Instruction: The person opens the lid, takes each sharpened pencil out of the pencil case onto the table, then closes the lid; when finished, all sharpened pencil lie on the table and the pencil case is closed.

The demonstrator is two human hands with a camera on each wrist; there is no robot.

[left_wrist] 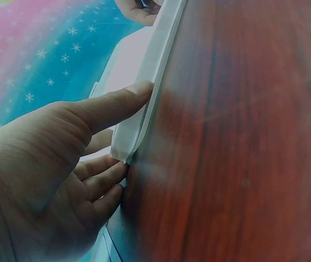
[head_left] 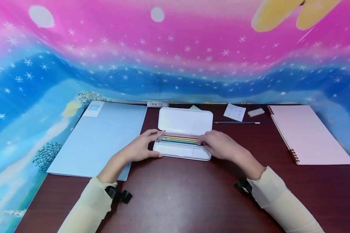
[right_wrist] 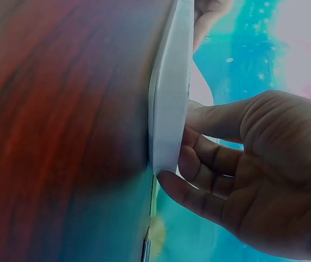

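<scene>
An open white pencil case [head_left: 185, 121] lies in the middle of the dark wooden table [head_left: 178, 194], lid laid back, with several coloured pencils [head_left: 179, 139] in its tray. My left hand [head_left: 156, 144] grips the tray's left end, thumb on the front rim and fingers over the back. The left wrist view shows that hand [left_wrist: 63, 164] with its thumb laid along the case's edge [left_wrist: 144, 98]. My right hand [head_left: 205, 145] holds the right end, fingertips on the pencils. In the right wrist view its fingers [right_wrist: 199, 164] curl against the case's corner [right_wrist: 169, 109].
A light blue folder [head_left: 102, 136] lies to the left and a pink spiral notebook [head_left: 306, 132] to the right. Behind the case lie a pencil [head_left: 236, 123], an eraser [head_left: 255, 112], a small white card [head_left: 234, 112] and a white tube [head_left: 157, 104]. A starry cloth hangs behind.
</scene>
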